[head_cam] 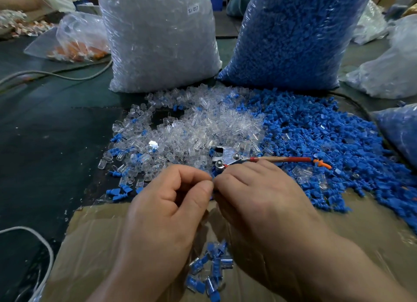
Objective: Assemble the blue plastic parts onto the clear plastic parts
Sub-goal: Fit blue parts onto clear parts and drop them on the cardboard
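Blue parts (316,139): heaped right of and beyond the right hand (255,193)
Clear parts (198,125): piled just beyond the left hand (171,202)
Hands: curled, fingertips meeting; cannot tell what they hold

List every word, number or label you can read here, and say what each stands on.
"SJ 017": small white sticker on the tall transparent plastic bag of clear plastic parts; its second character is blurred, so the J is uncertain.
No other text shows on the transparent bag of blue plastic parts or the brown cardboard box.

L hand (171,195) + R hand (255,189), fingertips (206,186) together
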A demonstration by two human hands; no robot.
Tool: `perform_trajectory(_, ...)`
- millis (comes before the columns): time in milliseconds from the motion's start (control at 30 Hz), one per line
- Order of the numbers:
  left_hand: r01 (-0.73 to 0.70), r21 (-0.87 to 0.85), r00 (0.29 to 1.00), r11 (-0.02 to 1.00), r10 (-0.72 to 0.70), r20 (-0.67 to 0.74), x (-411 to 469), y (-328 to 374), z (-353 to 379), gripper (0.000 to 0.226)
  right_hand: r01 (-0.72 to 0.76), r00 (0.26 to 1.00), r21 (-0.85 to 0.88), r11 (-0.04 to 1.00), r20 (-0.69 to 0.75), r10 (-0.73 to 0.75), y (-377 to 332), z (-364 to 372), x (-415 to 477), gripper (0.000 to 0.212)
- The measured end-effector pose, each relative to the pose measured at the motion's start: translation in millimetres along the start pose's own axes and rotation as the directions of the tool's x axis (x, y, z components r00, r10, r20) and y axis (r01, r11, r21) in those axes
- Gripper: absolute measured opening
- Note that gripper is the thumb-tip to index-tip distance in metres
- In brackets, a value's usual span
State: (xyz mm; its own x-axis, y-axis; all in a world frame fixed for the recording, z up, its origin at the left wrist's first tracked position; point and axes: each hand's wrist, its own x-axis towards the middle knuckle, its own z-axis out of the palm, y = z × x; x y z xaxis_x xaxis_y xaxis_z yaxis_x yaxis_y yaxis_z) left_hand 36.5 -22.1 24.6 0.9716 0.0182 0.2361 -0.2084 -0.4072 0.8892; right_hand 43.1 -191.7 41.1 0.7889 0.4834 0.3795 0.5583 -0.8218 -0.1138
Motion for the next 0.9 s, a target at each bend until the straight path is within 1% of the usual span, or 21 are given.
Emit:
perform_trajectory(67,0.004,-0.076,1.0,0.997,-0.002,0.023,1,2,-2,0.013,0.001,1.0,0.06,0.998,0.001,-0.001,-1,-1,-1,0.017)
perform_trajectory(133,0.084,-0.09,0.994,0.992,-0.077,0.082,3,1,-5,0.032,0.002,1.0,0.098,0.995,-0.021,0.0,-2,-2,-1,0.025)
perform_trajectory(167,0.136,-0.082,0.983,0.987,-0.124,0.138,4,0,-6,0.04,0.008,0.999,0.104,0.995,-0.039,-0.004,-2,-4,0,0.027)
perform_trajectory(233,0.242,-0.128,0.943,0.962,-0.202,0.264,5,-1,-8,0.048,0.031,0.997,0.107,0.994,-0.067,-0.024,-5,-6,1,0.027)
perform_trajectory(267,0.263,-0.157,0.93,0.952,-0.207,0.302,6,0,-9,0.05,0.044,0.996,0.109,0.993,-0.084,-0.034,-6,-7,1,0.026)
perform_trajectory(300,0.238,-0.162,0.934,0.958,-0.179,0.31,5,1,-9,0.052,0.053,0.994,0.119,0.991,-0.101,-0.041,-8,-7,1,0.026)
perform_trajectory(333,0.171,-0.139,0.946,0.975,-0.123,0.301,5,1,-9,0.051,0.045,0.993,0.147,0.988,-0.111,-0.029,-10,-8,1,0.026)
perform_trajectory(400,0.022,-0.09,0.961,0.996,0.004,0.275,4,4,-11,0.044,-0.043,0.991,0.285,0.957,-0.11,0.077,-15,-10,-1,0.028)
perform_trajectory(433,-0.021,-0.091,0.963,0.996,0.044,0.265,3,5,-12,0.043,-0.107,0.985,0.384,0.917,-0.088,0.152,-19,-12,-2,0.028)
perform_trajectory(500,-0.041,-0.1,0.965,0.994,0.065,0.254,1,8,-14,0.046,-0.209,0.965,0.538,0.817,-0.019,0.26,-24,-12,-3,0.027)
perform_trajectory(567,-0.061,-0.1,0.964,0.993,0.084,0.25,-1,12,-14,0.044,-0.261,0.951,0.606,0.751,0.028,0.308,-26,-13,-4,0.024)
perform_trajectory(633,-0.111,-0.084,0.966,0.99,0.128,0.226,-1,14,-13,0.039,-0.29,0.941,0.652,0.7,0.06,0.333,-25,-15,-4,0.021)
perform_trajectory(667,-0.151,-0.056,0.964,0.987,0.16,0.211,-2,14,-13,0.037,-0.318,0.932,0.701,0.638,0.106,0.348,-26,-16,-4,0.021)
perform_trajectory(700,-0.201,-0.018,0.959,0.98,0.2,0.202,-1,15,-12,0.036,-0.37,0.911,0.769,0.521,0.188,0.368,-26,-17,-4,0.022)
perform_trajectory(733,-0.261,0.025,0.948,0.965,0.251,0.196,-1,15,-12,0.034,-0.441,0.873,0.835,0.328,0.315,0.371,-27,-17,-4,0.023)
perform_trajectory(767,-0.323,0.073,0.933,0.943,0.305,0.189,-1,16,-13,0.031,-0.5,0.832,0.861,0.094,0.447,0.327,-28,-16,-4,0.022)
perform_trajectory(800,-0.377,0.12,0.918,0.918,0.353,0.182,0,16,-13,0.028,-0.538,0.793,0.837,-0.097,0.542,0.278,-29,-17,-3,0.019)
perform_trajectory(833,-0.401,0.152,0.91,0.903,0.374,0.18,0,16,-13,0.026,-0.554,0.773,0.811,-0.187,0.584,0.247,-30,-18,-2,0.017)
perform_trajectory(867,-0.391,0.147,0.915,0.909,0.366,0.171,1,16,-13,0.028,-0.556,0.772,0.812,-0.179,0.584,0.249,-29,-17,-2,0.017)
perform_trajectory(900,-0.349,0.113,0.93,0.93,0.33,0.162,0,16,-12,0.032,-0.533,0.804,0.845,-0.04,0.52,0.288,-28,-16,-4,0.019)
